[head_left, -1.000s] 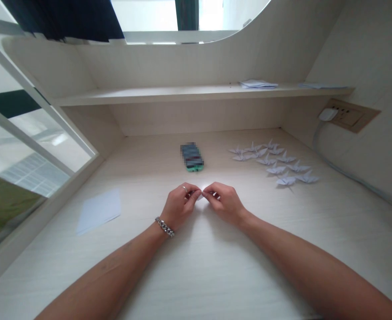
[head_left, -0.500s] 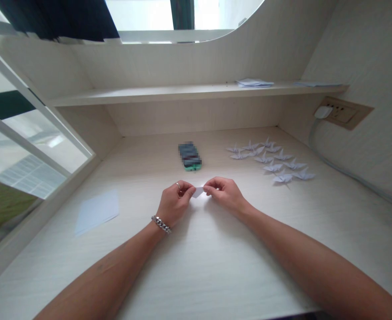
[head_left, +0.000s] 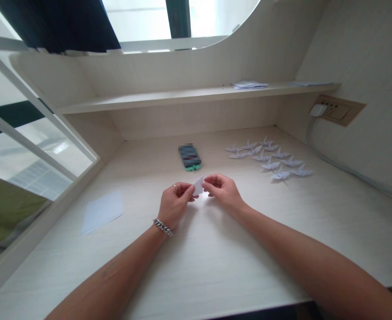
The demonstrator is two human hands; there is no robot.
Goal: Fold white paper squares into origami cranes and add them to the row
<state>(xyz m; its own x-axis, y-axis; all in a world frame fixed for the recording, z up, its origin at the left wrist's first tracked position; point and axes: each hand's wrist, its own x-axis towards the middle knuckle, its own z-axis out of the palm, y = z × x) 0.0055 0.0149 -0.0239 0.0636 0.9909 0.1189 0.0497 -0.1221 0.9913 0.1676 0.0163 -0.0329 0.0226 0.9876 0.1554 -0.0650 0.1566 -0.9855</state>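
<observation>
A small folded piece of white paper is held up just above the desk, between both hands. My left hand, with a ring and a chain bracelet, pinches its left side between thumb and fingers. At the paper's right edge, the curled thumb and fingertips of my right hand close on it; exactly how much they grip is hard to see. Several white paper cranes stand in a cluster to the right, beyond my right hand. A blurred dark phone-like object with a green end lies behind the paper.
Flat white sheets lie on the desk at left. More folded papers rest on the shelf above. A plug sits in the wall socket, its cable running along the right side.
The folded paper has been tilted up and turned, showing more of its face. My left fingers have shifted beneath it, and the view has moved slightly.
</observation>
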